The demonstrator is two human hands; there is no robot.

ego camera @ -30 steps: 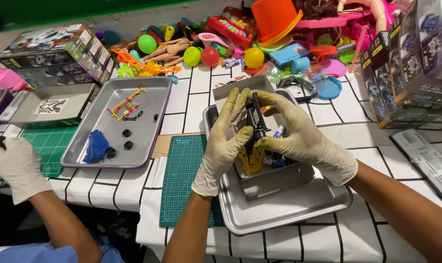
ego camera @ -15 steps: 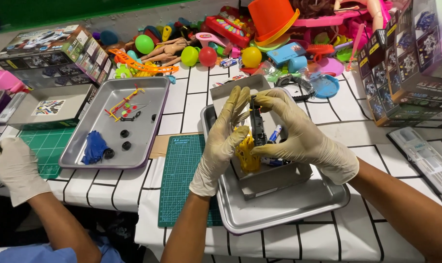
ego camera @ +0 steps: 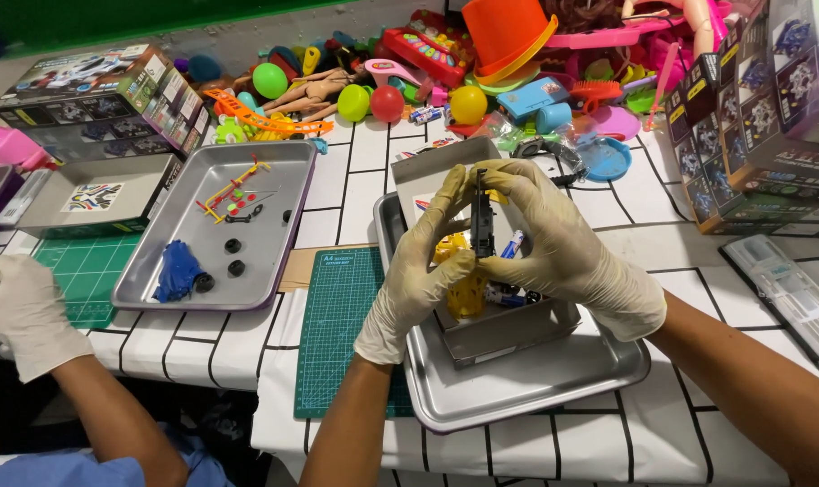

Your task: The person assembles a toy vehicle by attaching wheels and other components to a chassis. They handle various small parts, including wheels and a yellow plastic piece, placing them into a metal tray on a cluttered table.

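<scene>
Lifted slightly since the earlier frame, the black toy-car chassis (ego camera: 482, 216) stands upright, long axis vertical, pinched between left hand (ego camera: 418, 271) and right hand (ego camera: 562, 252) above the grey box (ego camera: 508, 329).

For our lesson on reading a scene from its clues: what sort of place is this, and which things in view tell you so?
Probably a hobby or toy-assembly worktable. Both gloved hands, left hand and right hand, hold a black model part over a metal tray; a green cutting mat and model kit boxes lie nearby, with a toy pile behind.
</scene>
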